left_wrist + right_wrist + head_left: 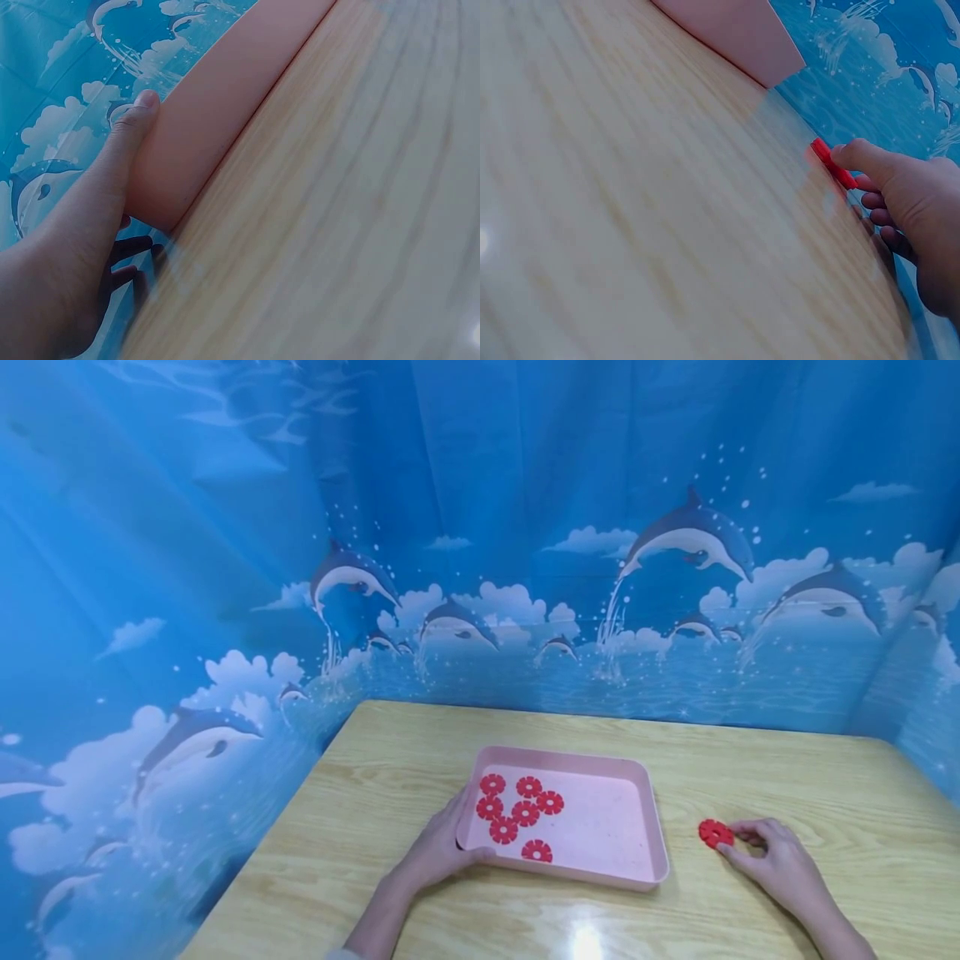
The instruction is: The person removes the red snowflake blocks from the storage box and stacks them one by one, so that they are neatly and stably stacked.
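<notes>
A shallow pink tray (600, 878) lies on the table with several red notched discs (526, 813) inside, mostly in its left half. My left hand (438, 852) holds the tray's near left corner. In the left wrist view its thumb (142, 109) lies at the top of the tray wall (217, 105), with the fingers around the corner. To the right of the tray, my right hand (780, 864) pinches a red notched disc (715, 833) between thumb and fingers, close to the tabletop. Edge-on in the right wrist view, that disc (831, 163) looks thick; whether it is a stack I cannot tell.
The light wood-grain table (420, 735) reaches back to a blue curtain (480, 527) printed with dolphins and clouds. More curtain stands along the left and right sides. A bright light reflection shows on the table's near part.
</notes>
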The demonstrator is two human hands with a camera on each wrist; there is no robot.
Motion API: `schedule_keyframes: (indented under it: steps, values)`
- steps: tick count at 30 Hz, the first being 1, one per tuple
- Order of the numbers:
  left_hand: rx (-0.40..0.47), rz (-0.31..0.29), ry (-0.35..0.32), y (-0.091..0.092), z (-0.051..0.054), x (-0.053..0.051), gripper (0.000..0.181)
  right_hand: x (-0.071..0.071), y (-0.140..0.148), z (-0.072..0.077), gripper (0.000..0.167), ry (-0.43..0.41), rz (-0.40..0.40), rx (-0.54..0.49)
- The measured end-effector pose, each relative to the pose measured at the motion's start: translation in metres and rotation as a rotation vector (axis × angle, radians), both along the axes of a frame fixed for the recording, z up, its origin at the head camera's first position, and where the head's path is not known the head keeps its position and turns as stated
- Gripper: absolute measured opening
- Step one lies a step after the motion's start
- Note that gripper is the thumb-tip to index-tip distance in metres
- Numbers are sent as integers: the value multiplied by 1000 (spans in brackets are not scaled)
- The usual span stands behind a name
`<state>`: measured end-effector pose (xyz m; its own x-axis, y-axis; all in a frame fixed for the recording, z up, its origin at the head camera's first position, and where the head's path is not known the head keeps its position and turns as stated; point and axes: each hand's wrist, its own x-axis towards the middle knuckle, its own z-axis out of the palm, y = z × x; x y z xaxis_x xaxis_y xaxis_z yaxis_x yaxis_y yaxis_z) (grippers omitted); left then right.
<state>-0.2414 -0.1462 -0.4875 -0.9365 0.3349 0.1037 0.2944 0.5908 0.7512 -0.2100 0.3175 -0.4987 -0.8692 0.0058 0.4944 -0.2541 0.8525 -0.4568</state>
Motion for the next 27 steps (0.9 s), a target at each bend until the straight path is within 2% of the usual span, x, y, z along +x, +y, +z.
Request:
schedule_keyframes:
  steps: [4,9,13,21,27]
  values:
    - [13,-10,-3,0,0,0,104,0,1,0,28,1,17,-31]
    - [16,-16,-4,1,1,1,103,2,2,-1,23,25,52,-135]
    - [4,-13,0,1,1,0,103,3,2,3,21,29,48,-171]
    - [5,-3,-10,-1,2,1,103,5,-21,27,24,-40,42,-160]
    - [9,-5,-6,0,1,1,103,7,-54,47,22,-6,147,-190]
